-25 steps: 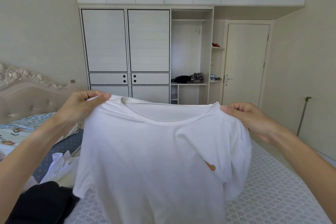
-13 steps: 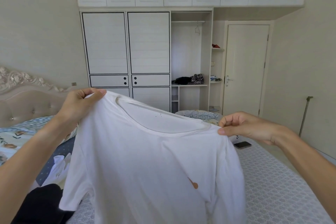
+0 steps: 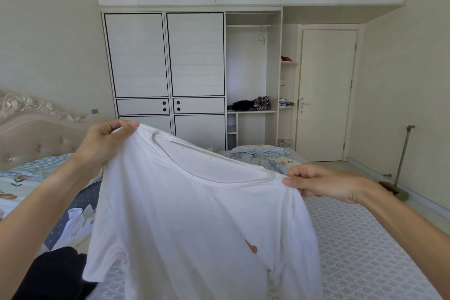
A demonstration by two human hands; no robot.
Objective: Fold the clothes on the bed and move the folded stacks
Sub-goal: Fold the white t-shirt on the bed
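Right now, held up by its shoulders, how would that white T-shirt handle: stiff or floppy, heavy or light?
Likely floppy: the white T-shirt sags between the left hand and right hand and hangs in loose folds. Probably light, since fingertip pinches hold it. It would drape rather than slide when laid on the bed.

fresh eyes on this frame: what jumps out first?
The white T-shirt fills the centre, held up over the bed; the left hand pinches one shoulder high, the right hand the other, lower, so it hangs tilted. A small orange mark shows on its front. Behind stands a white wardrobe, its right bay open with dark clothes on a shelf.
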